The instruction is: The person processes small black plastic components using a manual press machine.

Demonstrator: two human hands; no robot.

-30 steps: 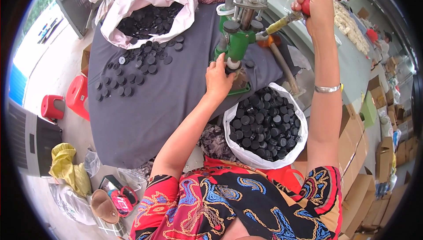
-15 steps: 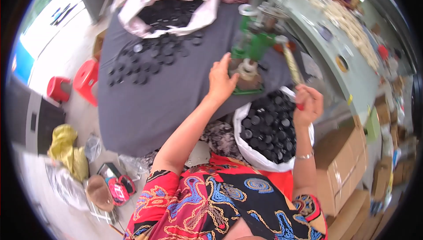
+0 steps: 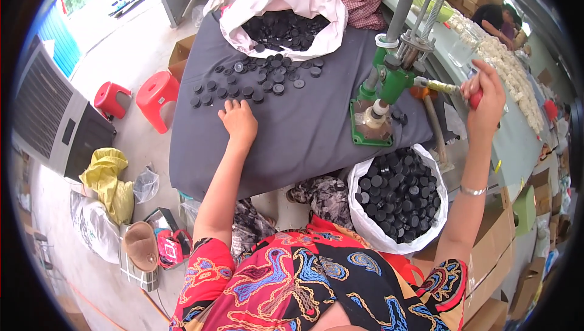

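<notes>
Over the grey cloth, my left hand (image 3: 238,121) lies with its fingers apart, tips at the near edge of loose round black caps (image 3: 248,92); whether it touches one is unclear. On the right, my right hand (image 3: 485,91) is closed around the red knob (image 3: 476,99) of a lever (image 3: 443,86). That lever belongs to a green hand press (image 3: 396,82), raised to about level. Beneath its ram, a pale round fitting (image 3: 378,109) sits above the base plate (image 3: 372,129). Just below the press, a white sack (image 3: 442,209) holds many black caps (image 3: 398,188).
A larger white sack (image 3: 331,3) of black caps stands at the table's far side. A hammer-like tool (image 3: 431,109) lies beside the press. Cardboard boxes (image 3: 496,246) stand at my right. Red stools (image 3: 157,97) are on the left. Another person (image 3: 496,21) sits at the far right.
My left hand has gone from beside the press base leftward to the loose caps. My right hand has risen to the right with the lever. The whole view has shifted.
</notes>
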